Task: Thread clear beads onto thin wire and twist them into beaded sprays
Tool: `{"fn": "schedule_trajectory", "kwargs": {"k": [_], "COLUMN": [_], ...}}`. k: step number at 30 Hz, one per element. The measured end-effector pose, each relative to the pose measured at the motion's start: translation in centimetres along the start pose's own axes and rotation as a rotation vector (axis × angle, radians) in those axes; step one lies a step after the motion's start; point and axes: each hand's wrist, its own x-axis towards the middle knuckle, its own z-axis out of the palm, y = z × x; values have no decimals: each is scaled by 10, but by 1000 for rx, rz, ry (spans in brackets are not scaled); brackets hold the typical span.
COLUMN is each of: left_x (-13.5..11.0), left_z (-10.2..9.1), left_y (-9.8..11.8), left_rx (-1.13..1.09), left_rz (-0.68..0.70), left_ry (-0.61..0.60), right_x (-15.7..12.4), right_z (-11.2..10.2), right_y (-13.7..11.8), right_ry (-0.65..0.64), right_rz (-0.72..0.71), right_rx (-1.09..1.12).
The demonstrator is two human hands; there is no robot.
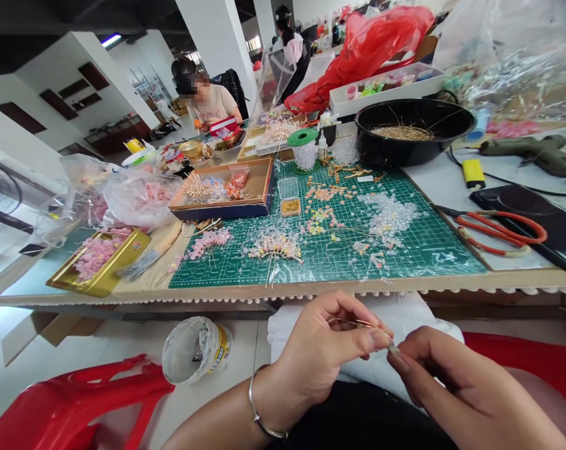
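My left hand pinches thin gold wire between thumb and fingers, in front of the table's edge. Its fingertips nearly meet those of my right hand, which is closed on a small pale piece at the wire's end; what kind of piece it is I cannot make out. Beyond my hands, a beaded hair comb with pink and yellow flowers lies on the green cutting mat. Left of it is a pink flower spray. Clear beads and small flowers are scattered on the mat.
Orange-handled scissors, a glue gun and a black basin occupy the right side. A gold tray, brush and open box stand left. A bucket and red stool are below. Another person sits opposite.
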Motion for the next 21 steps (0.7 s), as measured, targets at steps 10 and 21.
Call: {"fn": "schedule_trajectory", "kwargs": {"k": [10, 21], "left_x": [-1, -6], "left_z": [-4, -2], "left_y": [1, 5], "left_rx": [70, 112], "left_rz": [-13, -245], "left_ry": [-34, -164], "right_x": [5, 47], "right_z": [-14, -55], "right_y": [-25, -22], "right_ry": [71, -215], "right_rz": [-175, -609], "right_rx": [-189, -182]}}
